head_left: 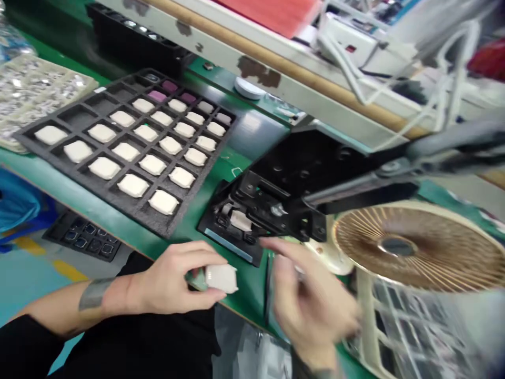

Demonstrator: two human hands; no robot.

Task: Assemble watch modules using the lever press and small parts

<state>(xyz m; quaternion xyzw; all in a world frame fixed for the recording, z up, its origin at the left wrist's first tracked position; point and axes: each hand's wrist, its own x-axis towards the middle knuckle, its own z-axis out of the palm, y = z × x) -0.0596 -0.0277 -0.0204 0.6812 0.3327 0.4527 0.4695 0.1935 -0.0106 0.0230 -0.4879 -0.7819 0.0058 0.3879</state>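
My left hand [177,276] pinches a small cream-coloured piece with cut corners [222,278] between thumb and fingers, over the bench's front edge. Something greenish shows behind the piece, by the fingers. My right hand [311,300] is blurred, its index finger reaching to the black clamping fixture [232,247] and the other fingers curled in. A shiny bit shows among those fingers, too smeared to name. Another pale piece [240,221] sits in the fixture's nest, under its raised black upper part [292,179]. Left of the fixture, a dark foam tray [158,223] holds similar cream pieces in its pockets.
A cream compartment tray of small parts [43,95] stands at far left. A brown fan-like disc [418,247] and a metal lever [355,181] crowd the right. A shelf edge [252,58] runs overhead. Another pocketed tray [82,237] lies below the bench.
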